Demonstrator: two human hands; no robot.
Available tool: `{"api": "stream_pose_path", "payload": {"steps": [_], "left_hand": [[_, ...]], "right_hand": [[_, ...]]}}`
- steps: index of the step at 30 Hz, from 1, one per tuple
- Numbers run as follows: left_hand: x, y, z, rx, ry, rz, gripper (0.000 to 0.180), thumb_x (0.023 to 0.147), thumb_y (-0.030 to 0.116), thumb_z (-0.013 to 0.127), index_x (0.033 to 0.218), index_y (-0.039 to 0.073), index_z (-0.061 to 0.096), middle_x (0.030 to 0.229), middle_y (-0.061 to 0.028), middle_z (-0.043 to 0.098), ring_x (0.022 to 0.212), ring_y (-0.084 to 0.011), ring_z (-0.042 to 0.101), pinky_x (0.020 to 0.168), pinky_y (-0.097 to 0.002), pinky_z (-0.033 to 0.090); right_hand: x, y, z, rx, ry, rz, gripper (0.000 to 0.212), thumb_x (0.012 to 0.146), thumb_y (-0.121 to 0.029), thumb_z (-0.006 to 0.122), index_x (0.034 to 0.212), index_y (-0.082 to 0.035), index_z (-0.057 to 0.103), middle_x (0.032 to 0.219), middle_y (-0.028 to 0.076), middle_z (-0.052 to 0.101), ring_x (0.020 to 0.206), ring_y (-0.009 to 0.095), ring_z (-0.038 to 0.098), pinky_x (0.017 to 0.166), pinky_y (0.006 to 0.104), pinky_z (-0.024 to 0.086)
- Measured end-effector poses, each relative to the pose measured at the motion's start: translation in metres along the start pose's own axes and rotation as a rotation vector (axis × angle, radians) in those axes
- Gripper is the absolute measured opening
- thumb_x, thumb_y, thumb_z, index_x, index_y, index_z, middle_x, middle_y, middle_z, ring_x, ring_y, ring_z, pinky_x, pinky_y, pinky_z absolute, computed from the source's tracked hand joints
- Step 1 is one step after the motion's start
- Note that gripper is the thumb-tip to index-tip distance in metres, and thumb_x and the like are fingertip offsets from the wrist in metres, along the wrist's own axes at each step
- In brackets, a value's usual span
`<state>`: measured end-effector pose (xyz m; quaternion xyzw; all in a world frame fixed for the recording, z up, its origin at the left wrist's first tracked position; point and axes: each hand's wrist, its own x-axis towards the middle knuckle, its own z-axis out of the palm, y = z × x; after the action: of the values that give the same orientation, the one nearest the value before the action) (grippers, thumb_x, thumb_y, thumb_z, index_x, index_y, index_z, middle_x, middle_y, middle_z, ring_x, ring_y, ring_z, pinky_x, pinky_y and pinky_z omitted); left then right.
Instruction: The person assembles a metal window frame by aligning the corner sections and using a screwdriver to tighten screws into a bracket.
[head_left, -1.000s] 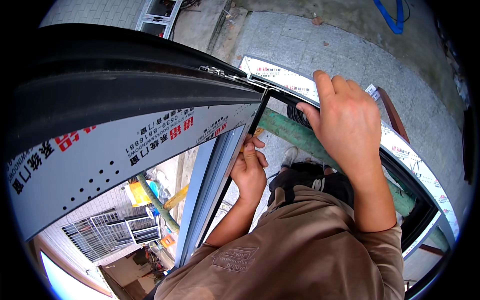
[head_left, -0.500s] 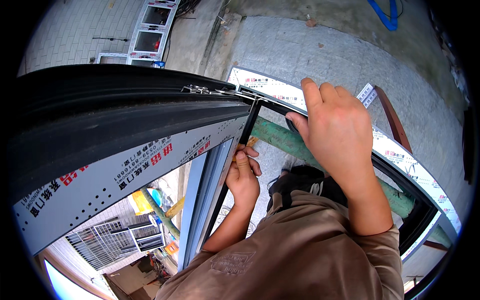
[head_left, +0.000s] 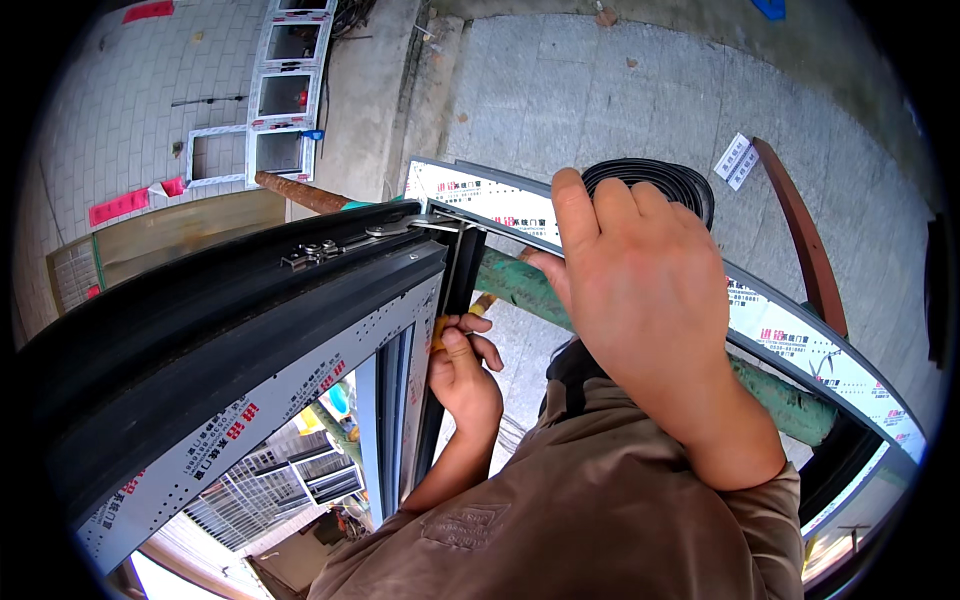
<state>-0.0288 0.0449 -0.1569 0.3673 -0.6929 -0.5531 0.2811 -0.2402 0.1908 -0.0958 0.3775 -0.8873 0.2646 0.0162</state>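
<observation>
A black window frame (head_left: 800, 345), its outer face wrapped in printed white film, runs across in front of me. My right hand (head_left: 645, 275) is closed over its top edge, fingers on the far side. A hinged black sash (head_left: 250, 420), also film-covered, stands at an angle to the left. Metal hinge hardware (head_left: 318, 252) lies along its edge near the corner where the two meet. Just below that corner, my left hand (head_left: 467, 378) has its fingers curled together at the upright profile. Something yellow shows beside those fingers; what they hold is hidden.
Green pipes (head_left: 525, 285) pass beneath the frame. A coil of black strip (head_left: 665, 185) lies beyond my right hand, near a rusty brown bar (head_left: 805, 240). Film-wrapped frames (head_left: 285, 95) lie on the paving at upper left. Barred panels (head_left: 245, 500) show through the sash.
The sash and its corner appear lower and farther left, with the view shifted. The black coil now shows behind my right hand. Both hands keep their grips.
</observation>
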Motion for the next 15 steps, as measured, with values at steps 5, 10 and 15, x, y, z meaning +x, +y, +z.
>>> {"api": "stream_pose_path", "payload": {"steps": [5,10,15], "left_hand": [[0.0,-0.001,-0.002,0.004,0.021,-0.006,0.031,0.125,0.03,0.051,0.133,0.001,0.06,0.109,-0.0178,0.072,0.058,-0.0124,0.053,0.057,-0.0264,0.045],[0.001,-0.002,-0.005,-0.002,0.026,-0.024,0.03,0.124,0.03,0.052,0.133,0.002,0.06,0.11,-0.0183,0.072,0.058,-0.0128,0.054,0.057,-0.0258,0.045],[-0.001,-0.009,-0.01,-0.04,0.077,-0.033,0.027,0.125,0.027,0.049,0.132,0.003,0.057,0.106,-0.0216,0.071,0.057,-0.014,0.054,0.054,-0.0271,0.046]], "right_hand": [[0.0,0.002,0.003,0.016,0.02,-0.001,0.049,0.093,-0.035,0.079,0.129,-0.002,0.071,0.093,0.002,0.061,0.09,0.018,0.063,0.077,0.0336,0.049],[-0.001,0.0,0.008,-0.022,-0.019,0.057,0.068,0.081,-0.036,0.092,0.137,-0.005,0.071,0.093,0.002,0.058,0.09,0.021,0.062,0.078,0.0368,0.05],[-0.003,-0.002,0.01,-0.019,-0.01,0.06,0.069,0.079,-0.038,0.091,0.137,-0.006,0.072,0.092,0.001,0.057,0.088,0.018,0.062,0.076,0.0348,0.05]]}}
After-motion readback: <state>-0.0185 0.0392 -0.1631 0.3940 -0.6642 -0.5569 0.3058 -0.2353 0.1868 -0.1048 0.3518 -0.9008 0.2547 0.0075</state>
